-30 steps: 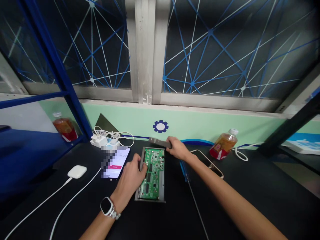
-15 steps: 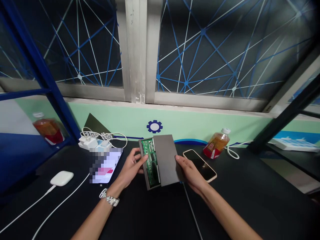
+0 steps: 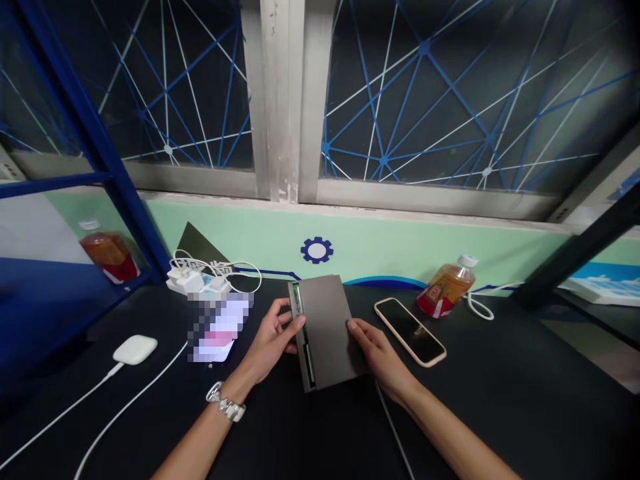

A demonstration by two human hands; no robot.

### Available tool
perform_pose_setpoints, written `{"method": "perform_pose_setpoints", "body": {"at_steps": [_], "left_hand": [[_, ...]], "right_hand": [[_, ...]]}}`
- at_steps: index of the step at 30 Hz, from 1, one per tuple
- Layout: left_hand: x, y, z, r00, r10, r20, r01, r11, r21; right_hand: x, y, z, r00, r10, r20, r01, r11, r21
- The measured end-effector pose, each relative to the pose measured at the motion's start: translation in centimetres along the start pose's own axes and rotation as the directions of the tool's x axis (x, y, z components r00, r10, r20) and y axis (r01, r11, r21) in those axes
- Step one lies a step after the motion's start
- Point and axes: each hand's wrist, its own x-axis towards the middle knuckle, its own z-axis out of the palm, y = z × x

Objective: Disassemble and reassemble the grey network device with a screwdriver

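Between my hands is a grey metal device case holding a green circuit board [image 3: 298, 300]. Its flat grey cover [image 3: 327, 333] lies over most of the board, leaving a narrow strip bare along the left edge. My left hand [image 3: 275, 337] grips the case's left side, thumb on top and fingers beneath. On the right edge, my right hand [image 3: 377, 350] holds the cover, thumb on its face; its other fingers are mostly hidden. A thin grey cable [image 3: 393, 423] runs down from near the case's lower right corner.
A phone in a pale case [image 3: 411, 331] lies right of my right hand, with a drink bottle [image 3: 447, 287] behind it. To the left are a lit phone [image 3: 223, 330], a power strip with plugs [image 3: 200, 283] and a white charger [image 3: 135, 349]. The wall and windows close off the back.
The cover has slid left across the case, hiding most of the circuit board that was showing. My right hand has moved closer to the left. The view has shifted slightly.
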Motion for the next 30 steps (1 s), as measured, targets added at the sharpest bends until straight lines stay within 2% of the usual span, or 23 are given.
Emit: {"method": "perform_pose_setpoints", "body": {"at_steps": [7, 13, 17, 19, 21, 23, 25, 27, 28, 30], "left_hand": [[-0.1, 0.0, 0.2, 1.000, 0.011, 0.003, -0.011, 1.000, -0.008], [-0.2, -0.1, 0.6, 1.000, 0.012, 0.003, -0.012, 0.999, -0.032], [-0.1, -0.1, 0.8, 0.999, 0.027, -0.017, -0.028, 0.999, -0.037], [0.1, 0.1, 0.3, 0.999, 0.047, -0.027, -0.047, 0.999, 0.019], [0.3, 0.4, -0.9, 0.990, 0.123, -0.064, -0.111, 0.980, 0.166], [0.5, 0.7, -2.8, 0.958, 0.267, -0.102, -0.205, 0.892, 0.403], [0.6, 0.9, -4.9, 0.942, 0.335, -0.026, -0.235, 0.711, 0.663], [0.6, 0.8, -6.8, 0.959, 0.275, 0.072, -0.228, 0.591, 0.773], [0.5, 0.7, -7.5, 0.966, 0.246, 0.084, -0.213, 0.561, 0.800], [0.4, 0.4, -8.5, 0.979, 0.190, 0.079, -0.169, 0.527, 0.833]], "right_hand": [[0.0, -0.4, 0.5, 1.000, 0.001, 0.031, 0.000, 1.000, -0.017], [-0.4, -1.1, 0.9, 0.996, -0.057, 0.063, 0.063, 0.994, -0.091], [-1.3, -1.9, 1.0, 0.979, 0.091, 0.182, -0.098, 0.995, 0.031], [-1.6, -2.3, 1.0, 0.965, 0.101, 0.241, -0.127, 0.987, 0.097], [-1.8, -2.7, 1.0, 0.971, 0.051, 0.236, -0.080, 0.990, 0.114], [-1.7, -2.8, 0.9, 0.985, -0.010, 0.172, 0.000, 0.998, 0.061], [-1.7, -2.8, 0.6, 0.990, -0.118, 0.077, 0.124, 0.990, -0.071], [-1.6, -2.8, 0.2, 0.958, -0.287, 0.015, 0.279, 0.917, -0.286], [-1.5, -2.7, 0.1, 0.929, -0.369, 0.023, 0.347, 0.849, -0.399], [-1.3, -2.5, -0.2, 0.878, -0.463, 0.117, 0.442, 0.694, -0.568]]}}
